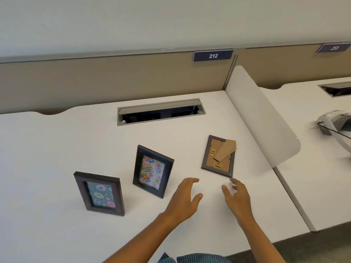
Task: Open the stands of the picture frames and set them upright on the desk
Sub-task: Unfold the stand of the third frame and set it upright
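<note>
Two dark picture frames stand upright on the white desk: one with a doughnut picture at the left, one with a birthday picture in the middle. A third, grey frame lies face down further right, its brown cardboard stand turned out across its back. My left hand and my right hand hover just in front of that lying frame. Both have relaxed, spread fingers and hold nothing. Neither touches a frame.
An open cable slot is sunk into the desk behind the frames. A white curved divider bounds the desk on the right. Beyond it, a white device sits on the neighbouring desk. A beige partition runs along the back.
</note>
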Demonstrator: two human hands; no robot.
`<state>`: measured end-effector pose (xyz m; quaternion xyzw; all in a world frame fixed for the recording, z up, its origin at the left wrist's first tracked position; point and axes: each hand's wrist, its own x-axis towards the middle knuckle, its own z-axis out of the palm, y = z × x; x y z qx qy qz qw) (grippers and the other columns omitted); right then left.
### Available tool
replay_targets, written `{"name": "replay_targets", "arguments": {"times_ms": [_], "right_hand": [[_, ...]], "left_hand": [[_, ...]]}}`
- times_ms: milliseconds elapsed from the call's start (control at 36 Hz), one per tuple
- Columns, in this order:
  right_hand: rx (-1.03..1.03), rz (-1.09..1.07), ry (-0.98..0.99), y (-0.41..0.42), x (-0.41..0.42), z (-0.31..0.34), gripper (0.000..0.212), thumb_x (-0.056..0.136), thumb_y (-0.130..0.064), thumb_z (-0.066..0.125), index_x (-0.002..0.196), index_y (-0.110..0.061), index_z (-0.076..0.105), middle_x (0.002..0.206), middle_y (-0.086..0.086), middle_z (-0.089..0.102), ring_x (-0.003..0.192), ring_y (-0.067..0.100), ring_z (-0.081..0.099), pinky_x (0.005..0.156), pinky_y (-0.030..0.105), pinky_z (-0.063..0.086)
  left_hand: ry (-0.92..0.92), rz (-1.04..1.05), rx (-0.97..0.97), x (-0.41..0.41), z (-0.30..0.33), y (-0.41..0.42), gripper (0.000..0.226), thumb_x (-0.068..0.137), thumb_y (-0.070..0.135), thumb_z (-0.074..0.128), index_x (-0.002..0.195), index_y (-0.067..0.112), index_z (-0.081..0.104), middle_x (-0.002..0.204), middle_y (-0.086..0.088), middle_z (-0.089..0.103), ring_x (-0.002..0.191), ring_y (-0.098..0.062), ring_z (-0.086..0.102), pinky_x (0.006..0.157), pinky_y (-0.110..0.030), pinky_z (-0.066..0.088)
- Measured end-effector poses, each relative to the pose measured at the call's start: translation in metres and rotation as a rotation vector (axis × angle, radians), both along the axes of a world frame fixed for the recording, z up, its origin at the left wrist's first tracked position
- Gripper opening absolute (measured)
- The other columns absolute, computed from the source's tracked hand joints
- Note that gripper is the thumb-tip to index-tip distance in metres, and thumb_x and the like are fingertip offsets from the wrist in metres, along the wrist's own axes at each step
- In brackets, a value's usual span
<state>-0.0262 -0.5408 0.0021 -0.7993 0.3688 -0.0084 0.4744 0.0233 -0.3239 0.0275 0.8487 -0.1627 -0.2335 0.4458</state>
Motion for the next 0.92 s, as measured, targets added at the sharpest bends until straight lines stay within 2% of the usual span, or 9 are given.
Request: {"name": "replay_targets", "arguments": {"times_ms": [83,250,389,500,694,750,778,833,917], "right_hand": [[0.000,0.015,0.037,-0.011,0.011,-0.005,0.058,0.105,-0.028,0.074,0.157,-0.017,0.052,0.160,0.011,0.055,0.143,0.033,0.055,0.119,0.050,0.049],[-0.005,0.017,0.065,-0.022,0.030,-0.015,0.065,0.104,-0.031,0.074,0.161,-0.016,0.047,0.163,0.011,0.053,0.147,0.033,0.053,0.120,0.050,0.047],[0.005,-0.005,0.052,-0.025,0.042,-0.017,0.065,0.105,-0.028,0.073,0.162,-0.017,0.046,0.163,0.009,0.054,0.151,0.032,0.049,0.123,0.052,0.045],[0.016,-0.054,0.000,-0.023,0.047,-0.015,0.058,0.105,-0.024,0.073,0.158,-0.017,0.051,0.157,0.007,0.060,0.145,0.030,0.054,0.118,0.048,0.048],[0.102,-0.187,-0.037,-0.017,0.055,-0.011,0.064,0.101,-0.021,0.079,0.158,-0.017,0.051,0.158,0.007,0.057,0.144,0.029,0.055,0.115,0.044,0.049],[0.095,-0.177,-0.049,-0.018,0.056,-0.011,0.061,0.099,-0.015,0.081,0.155,-0.018,0.056,0.151,0.007,0.055,0.139,0.029,0.057,0.110,0.038,0.049],[0.091,-0.175,-0.053,-0.018,0.056,-0.011,0.058,0.098,-0.012,0.081,0.152,-0.019,0.060,0.144,0.005,0.053,0.136,0.028,0.058,0.106,0.036,0.050],[0.082,-0.175,-0.055,-0.021,0.054,-0.011,0.053,0.095,-0.007,0.083,0.144,-0.020,0.067,0.134,0.001,0.049,0.129,0.028,0.061,0.102,0.033,0.053],[0.062,-0.134,-0.065,-0.023,0.048,-0.008,0.052,0.091,-0.003,0.087,0.137,-0.020,0.073,0.130,0.002,0.050,0.118,0.026,0.066,0.098,0.034,0.059]], "left_hand": [[0.061,0.037,0.031,0.014,-0.008,-0.020,0.056,0.103,0.038,0.064,0.154,0.029,0.041,0.161,0.008,0.043,0.146,-0.013,0.045,0.112,-0.020,0.036],[0.129,0.130,0.086,0.043,-0.017,-0.052,0.062,0.103,0.035,0.065,0.157,0.025,0.038,0.166,0.001,0.039,0.151,-0.021,0.042,0.119,-0.033,0.039],[0.174,0.142,0.091,0.062,-0.022,-0.074,0.071,0.103,0.035,0.065,0.163,0.022,0.030,0.171,0.000,0.033,0.156,-0.022,0.034,0.123,-0.036,0.034],[0.200,0.155,0.100,0.071,-0.026,-0.089,0.078,0.102,0.037,0.067,0.166,0.021,0.025,0.172,-0.003,0.031,0.158,-0.025,0.030,0.125,-0.040,0.032],[0.269,0.288,0.011,0.080,-0.027,-0.106,0.081,0.095,0.033,0.076,0.163,0.019,0.033,0.165,-0.003,0.040,0.153,-0.025,0.038,0.122,-0.044,0.042],[0.260,0.296,0.005,0.082,-0.027,-0.106,0.078,0.093,0.033,0.079,0.159,0.020,0.040,0.157,-0.002,0.044,0.148,-0.023,0.043,0.119,-0.040,0.045],[0.249,0.294,-0.004,0.083,-0.027,-0.105,0.075,0.092,0.032,0.081,0.156,0.021,0.043,0.152,0.001,0.045,0.144,-0.021,0.045,0.116,-0.034,0.046],[0.216,0.270,-0.025,0.084,-0.027,-0.101,0.070,0.089,0.029,0.084,0.149,0.024,0.049,0.136,0.007,0.043,0.135,-0.018,0.050,0.102,-0.022,0.046],[0.154,0.206,-0.009,0.085,-0.026,-0.097,0.073,0.086,0.024,0.087,0.149,0.023,0.050,0.136,0.002,0.043,0.128,-0.017,0.053,0.101,-0.021,0.049]]}}
